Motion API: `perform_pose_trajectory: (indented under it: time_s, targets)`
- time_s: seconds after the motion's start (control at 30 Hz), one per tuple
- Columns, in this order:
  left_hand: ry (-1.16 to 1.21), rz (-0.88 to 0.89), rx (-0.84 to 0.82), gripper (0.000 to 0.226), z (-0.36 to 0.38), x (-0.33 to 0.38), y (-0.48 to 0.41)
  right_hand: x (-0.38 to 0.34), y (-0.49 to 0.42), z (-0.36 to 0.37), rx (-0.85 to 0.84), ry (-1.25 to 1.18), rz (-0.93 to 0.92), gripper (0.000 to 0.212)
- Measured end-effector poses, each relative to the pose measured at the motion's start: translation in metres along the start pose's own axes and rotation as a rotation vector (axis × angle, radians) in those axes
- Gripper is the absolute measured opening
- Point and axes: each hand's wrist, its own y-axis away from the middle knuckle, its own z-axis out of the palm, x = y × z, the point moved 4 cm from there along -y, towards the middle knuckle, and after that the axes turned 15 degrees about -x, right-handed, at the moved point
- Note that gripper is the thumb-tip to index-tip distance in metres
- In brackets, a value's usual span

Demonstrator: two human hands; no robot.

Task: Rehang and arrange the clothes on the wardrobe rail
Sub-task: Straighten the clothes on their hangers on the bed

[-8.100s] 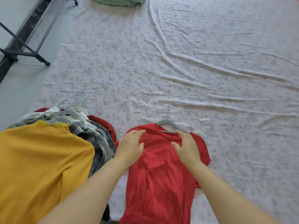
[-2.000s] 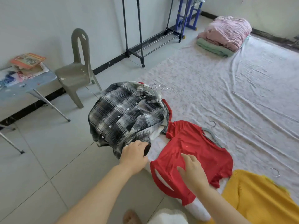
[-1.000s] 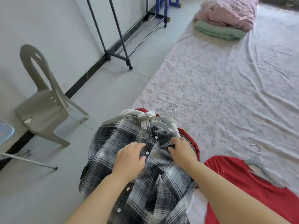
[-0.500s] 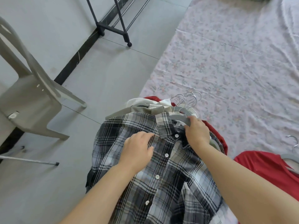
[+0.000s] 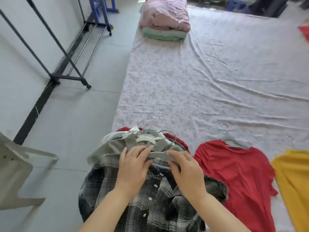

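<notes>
A black-and-white plaid shirt [image 5: 150, 203] lies on top of a pile of hangered clothes [image 5: 143, 138] at the near edge of the floral sheet [image 5: 200, 84]. Its grey hanger [image 5: 158, 155] sits at the collar. My left hand [image 5: 133, 166] holds the hanger's left end and my right hand [image 5: 185, 171] grips its right arm. An olive-grey shirt [image 5: 113, 148] shows just beyond the plaid one, with several metal hooks [image 5: 150, 121] bunched above it. The black clothes rail [image 5: 66, 77] stands by the wall at the left; only its legs and base show.
A red T-shirt [image 5: 234, 173] on a grey hanger lies flat to the right, beside a yellow garment [image 5: 294, 185]. Folded pink and green bedding [image 5: 165, 19] sits at the sheet's far end. A grey plastic chair [image 5: 16, 164] stands on the tiled floor, near left.
My left hand has moved from the shirt front up to the hanger, so both hands now hold it. The plaid shirt has slid toward me, uncovering the olive-grey shirt. The view has tilted up.
</notes>
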Motion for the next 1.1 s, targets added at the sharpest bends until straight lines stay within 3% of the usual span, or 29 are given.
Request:
perform_pose_trajectory:
  time_s: [0.27,0.5,0.73,0.93,1.1]
  targets:
    - [0.167,0.496,-0.087,0.046,0.012,0.12,0.031,0.008,0.127,-0.092,0.24,0.106,0.189,0.036]
    - [0.127,0.726,-0.179,0.048,0.075,0.232,0.081,0.04,0.266,-0.136,0.37,0.14,0.388,0.048]
    - [0.057,0.948,-0.158,0.032,0.155,0.362,0.168,0.084,0.431,-0.178,0.526,0.216,0.59,0.034]
    - [0.058,1.006,-0.156,0.024,0.228,0.478,0.242,0.127,0.567,-0.233,0.594,0.312,0.671,0.034]
    - [0.122,0.985,-0.215,0.027,0.271,0.554,0.268,0.163,0.631,-0.292,0.651,0.43,0.669,0.034]
